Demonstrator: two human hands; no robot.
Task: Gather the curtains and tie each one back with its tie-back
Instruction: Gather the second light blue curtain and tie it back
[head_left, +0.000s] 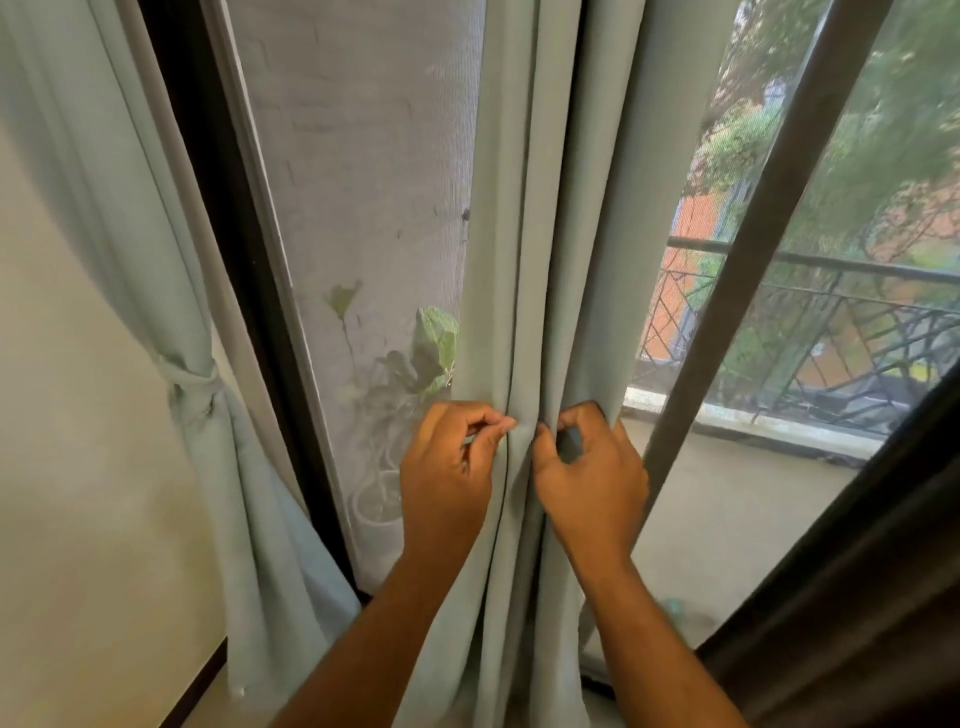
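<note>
Middle curtain (524, 260) hangs bunched at window centre. Left hand (447, 467) pinches fold from left, right hand (592, 478) grips folds from right, near each other. Left curtain (156, 234) bound by tie-back (192, 379).

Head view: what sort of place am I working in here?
Probably a room in a home, at a balcony door. Pale green curtains hang over a screened window, and outside are a balcony railing and trees.
</note>
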